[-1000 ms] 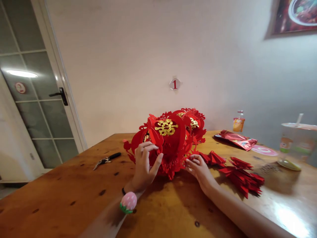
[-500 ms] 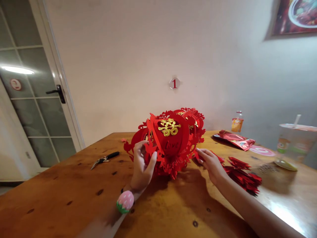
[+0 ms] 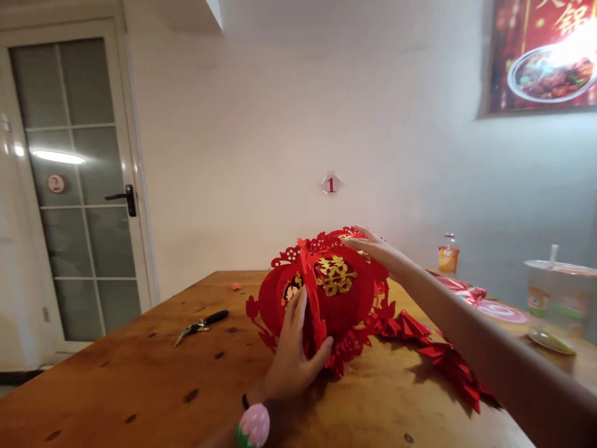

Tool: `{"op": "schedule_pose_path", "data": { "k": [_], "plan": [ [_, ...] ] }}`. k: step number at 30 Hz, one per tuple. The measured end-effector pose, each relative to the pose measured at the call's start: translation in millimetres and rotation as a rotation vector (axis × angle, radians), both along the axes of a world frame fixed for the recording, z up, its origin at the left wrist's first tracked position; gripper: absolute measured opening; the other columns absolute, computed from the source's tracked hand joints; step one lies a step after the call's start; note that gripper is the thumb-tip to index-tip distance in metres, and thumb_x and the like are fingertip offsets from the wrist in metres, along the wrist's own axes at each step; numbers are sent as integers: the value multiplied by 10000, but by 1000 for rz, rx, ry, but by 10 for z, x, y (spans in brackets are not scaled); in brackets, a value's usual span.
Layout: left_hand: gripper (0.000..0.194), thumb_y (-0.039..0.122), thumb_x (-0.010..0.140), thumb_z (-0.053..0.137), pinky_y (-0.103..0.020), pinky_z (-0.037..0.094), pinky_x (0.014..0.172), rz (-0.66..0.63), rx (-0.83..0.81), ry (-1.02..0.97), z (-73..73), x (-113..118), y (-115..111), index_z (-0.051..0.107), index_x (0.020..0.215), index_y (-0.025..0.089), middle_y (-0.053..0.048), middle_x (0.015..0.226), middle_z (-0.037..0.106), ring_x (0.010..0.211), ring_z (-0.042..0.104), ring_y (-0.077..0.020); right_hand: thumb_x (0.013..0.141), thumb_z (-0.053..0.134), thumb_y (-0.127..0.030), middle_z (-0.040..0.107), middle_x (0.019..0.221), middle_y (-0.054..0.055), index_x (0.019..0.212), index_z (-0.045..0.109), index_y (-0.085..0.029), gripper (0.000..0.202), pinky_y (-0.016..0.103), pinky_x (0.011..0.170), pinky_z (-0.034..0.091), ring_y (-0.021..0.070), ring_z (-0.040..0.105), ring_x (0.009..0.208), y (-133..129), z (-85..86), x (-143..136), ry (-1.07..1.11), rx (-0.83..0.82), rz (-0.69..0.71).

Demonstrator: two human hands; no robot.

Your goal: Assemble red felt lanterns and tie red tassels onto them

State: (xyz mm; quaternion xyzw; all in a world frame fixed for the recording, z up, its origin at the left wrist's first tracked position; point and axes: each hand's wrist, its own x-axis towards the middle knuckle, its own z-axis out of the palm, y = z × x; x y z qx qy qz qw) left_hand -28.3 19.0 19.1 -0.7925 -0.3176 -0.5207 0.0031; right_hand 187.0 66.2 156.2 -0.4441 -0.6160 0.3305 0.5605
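Observation:
A red paper lantern (image 3: 342,311) with gold double-happiness characters and cut-out floral edges stands on the wooden table (image 3: 153,379). My left hand (image 3: 298,354) has one of its upright scalloped edges between thumb and fingers, at the near left side. A strawberry-shaped ornament (image 3: 255,424) is on my left wrist. Over the top right of the lantern reaches my right hand (image 3: 377,250), fingers stretched out and apart, at or just above the paper. Part of the lantern's far side is hidden behind that hand. Folded red paper strips (image 3: 454,367) trail on the table beneath my right forearm.
Pliers (image 3: 201,326) with black handles lie at the left. On the right are a small orange-labelled bottle (image 3: 448,255), a shiny red wrapper (image 3: 469,290), a pink-and-white disc (image 3: 502,311) and a plastic cup (image 3: 562,305) with a straw. A wall stands behind the table.
My right hand has moved from the lantern's lower right side up to its top. My left hand has shifted right onto an edge, and the lantern has turned. The view has tilted up.

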Motion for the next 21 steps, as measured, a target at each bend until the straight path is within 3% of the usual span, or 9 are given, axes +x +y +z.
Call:
{"op": "schedule_pose_path", "data": {
  "k": [3,6,11,16,19,21],
  "plan": [
    [778,235,816,534,-480,259,1086,1,6,96,3,11,-59,59,1431,220,-115,1490,118,1364,120,-299,623,731,-302,631,1085,93,1279,443,-219,721,323,789,488,224,606,919,142,242,-85,-256,-102,68],
    [752,197,816,508,-451,303,1078,-7,64,167,28,27,-112,73,1429,191,-129,1480,139,1362,148,-286,637,682,-145,663,966,75,1260,461,-169,661,315,802,490,193,618,857,227,312,-109,-354,-122,85],
    [665,112,830,451,-426,408,1019,13,282,179,44,61,-131,138,1412,179,-141,1435,270,1316,288,-253,689,622,-145,656,1000,55,1281,426,-244,631,328,739,522,183,634,799,101,415,-75,-187,-13,175],
    [527,45,809,437,-428,420,995,79,555,254,6,69,-170,332,1323,96,-162,1389,349,1307,294,-266,672,625,-117,671,960,46,1291,411,-260,670,338,697,543,184,645,758,-22,679,-130,16,66,280],
    [383,100,818,455,-412,366,1030,5,693,294,14,93,-281,467,1201,88,-138,1410,335,1315,281,-271,672,629,-119,684,935,47,1287,420,-261,665,349,675,548,189,651,743,17,786,-141,75,85,300],
    [326,166,847,448,-365,316,1064,-86,768,345,23,133,-369,513,1165,138,-73,1438,316,1320,281,-221,658,642,-123,694,882,55,1240,479,-237,615,362,630,548,200,654,698,69,753,-112,74,89,239]
  ]
}}
